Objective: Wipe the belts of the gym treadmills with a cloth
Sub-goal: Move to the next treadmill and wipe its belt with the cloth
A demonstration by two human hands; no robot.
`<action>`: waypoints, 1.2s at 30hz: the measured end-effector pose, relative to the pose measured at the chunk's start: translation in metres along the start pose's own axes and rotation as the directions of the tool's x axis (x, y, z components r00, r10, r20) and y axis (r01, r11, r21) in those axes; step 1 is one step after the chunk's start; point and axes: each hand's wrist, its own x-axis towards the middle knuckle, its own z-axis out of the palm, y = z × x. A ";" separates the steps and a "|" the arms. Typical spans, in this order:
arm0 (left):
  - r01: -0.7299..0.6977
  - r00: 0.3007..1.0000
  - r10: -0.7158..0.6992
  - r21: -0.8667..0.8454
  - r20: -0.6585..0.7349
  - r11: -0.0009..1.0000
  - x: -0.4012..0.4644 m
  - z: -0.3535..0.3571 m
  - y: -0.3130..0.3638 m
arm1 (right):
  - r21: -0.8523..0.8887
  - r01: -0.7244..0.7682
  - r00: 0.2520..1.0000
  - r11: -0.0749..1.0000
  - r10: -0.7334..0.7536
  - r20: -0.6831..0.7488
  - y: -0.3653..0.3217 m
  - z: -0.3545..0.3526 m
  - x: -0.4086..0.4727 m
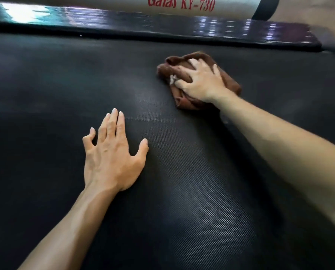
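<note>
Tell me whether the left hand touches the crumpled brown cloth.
Apart. The head view shows the left hand flat on the black textured treadmill belt, bare belt separating it from the crumpled brown cloth.

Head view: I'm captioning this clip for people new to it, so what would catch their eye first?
Probably the brown cloth, bunched under the right hand on the black treadmill belt, right of centre near the far edge. Next, the left hand lying flat on the belt, fingers straight, nearer the camera. Red lettering "KY-730" stands out on the pale housing at the top.
</note>
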 end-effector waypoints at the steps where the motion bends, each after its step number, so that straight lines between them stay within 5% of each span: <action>1: 0.001 1.000 -0.001 0.005 -0.001 1.000 0.000 0.001 0.000 | -0.013 -0.088 0.996 0.996 0.087 -0.021 0.023 -0.004 0.003; 6: 0.003 1.000 -0.003 0.006 -0.002 1.000 0.001 0.003 0.000 | 0.047 -0.339 0.940 0.940 0.336 0.062 0.058 -0.019 0.034; 13: 0.019 0.999 -0.019 0.004 0.035 1.000 -0.002 -0.007 0.002 | -0.007 -0.045 0.995 0.999 0.045 0.092 0.059 -0.013 -0.061; 18: 0.011 1.000 -0.011 0.005 0.029 1.000 -0.003 -0.006 0.001 | 0.021 -0.480 0.877 0.877 0.480 -0.006 0.141 -0.025 -0.094; 20: 0.012 1.000 -0.012 0.003 0.012 1.000 -0.002 -0.004 -0.001 | 0.033 -0.545 0.838 0.838 0.546 -0.026 0.148 -0.026 -0.066; 24: 0.017 1.000 -0.017 0.002 0.021 1.000 0.000 -0.002 -0.002 | -0.010 -0.266 0.964 0.964 0.266 -0.003 0.115 -0.018 -0.058; 28: -0.003 0.999 -0.002 -0.148 -0.036 0.989 -0.002 -0.013 0.020 | 0.037 -0.103 0.995 0.994 0.102 0.008 0.117 -0.016 -0.153; 30: -0.071 0.993 0.043 -0.271 -0.108 0.960 -0.003 -0.016 0.050 | 0.005 -0.268 0.963 0.963 0.268 -0.015 0.143 -0.016 -0.181; 33: -0.195 0.980 0.174 -0.313 -0.094 0.930 -0.003 -0.012 0.112 | 0.049 -0.572 0.819 0.819 0.573 -0.016 0.179 -0.029 -0.161; 36: -0.295 0.954 0.300 -0.287 -0.028 0.912 -0.003 0.002 0.173 | 0.029 -0.533 0.846 0.846 0.533 -0.003 0.188 -0.035 -0.108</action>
